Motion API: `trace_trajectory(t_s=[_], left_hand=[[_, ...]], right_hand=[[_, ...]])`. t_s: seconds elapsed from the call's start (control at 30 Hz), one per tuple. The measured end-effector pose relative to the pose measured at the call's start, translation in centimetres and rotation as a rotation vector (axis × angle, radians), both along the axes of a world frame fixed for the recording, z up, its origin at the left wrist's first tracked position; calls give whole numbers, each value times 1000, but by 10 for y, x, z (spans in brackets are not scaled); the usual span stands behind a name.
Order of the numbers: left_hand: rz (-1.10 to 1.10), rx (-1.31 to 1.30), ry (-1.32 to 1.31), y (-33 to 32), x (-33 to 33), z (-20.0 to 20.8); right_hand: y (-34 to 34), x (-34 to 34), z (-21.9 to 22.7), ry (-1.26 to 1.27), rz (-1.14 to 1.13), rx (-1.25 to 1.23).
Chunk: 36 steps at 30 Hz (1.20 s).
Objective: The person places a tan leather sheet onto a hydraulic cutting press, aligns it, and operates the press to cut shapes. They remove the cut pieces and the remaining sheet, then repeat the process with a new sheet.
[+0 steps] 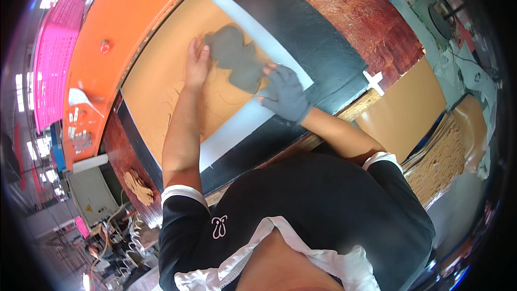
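Observation:
A flat dark-grey piece with a wavy, lobed outline is over a tan sheet; it looks blurred. At its left edge, my bare left hand has its thumb and fingers against the rim. My right hand, in a grey glove with bare fingertips, spans the piece's right end between thumb and fingers. Whether the piece lies on the sheet or is lifted slightly, I cannot tell. Faint curved outlines mark the tan sheet between my forearms.
Pale grey strips border the tan sheet on a black surface. A worn red-brown board lies beyond. An orange table at left bears a pink basket. Tan cut pieces lie lower left; stacked sheets stand right.

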<state>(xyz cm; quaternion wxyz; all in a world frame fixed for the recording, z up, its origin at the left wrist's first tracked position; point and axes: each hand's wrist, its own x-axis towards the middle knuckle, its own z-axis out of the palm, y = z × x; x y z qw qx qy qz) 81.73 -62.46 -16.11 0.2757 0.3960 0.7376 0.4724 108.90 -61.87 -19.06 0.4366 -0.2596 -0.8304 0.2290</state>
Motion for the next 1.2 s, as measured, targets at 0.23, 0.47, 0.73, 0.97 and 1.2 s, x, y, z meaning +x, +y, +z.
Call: trace_trajectory(t_s=[0.23,0.47,0.73,0.97,1.2], left_hand=[[-198,76,867,-171,66,-17],[-246,65,652,-331,127,-52],[-125,155,560,-338,116,-60],[-53,290,805,-296,99,-44],[-289,-191,619,-273,94,-54]], right_hand=[[-31,80,-5,-63,149,-193],[-69,88,-3,-294,155,63],[-66,79,-8,-345,117,129],[-66,78,-14,-251,89,236],[-57,74,-30,-73,10,403]])
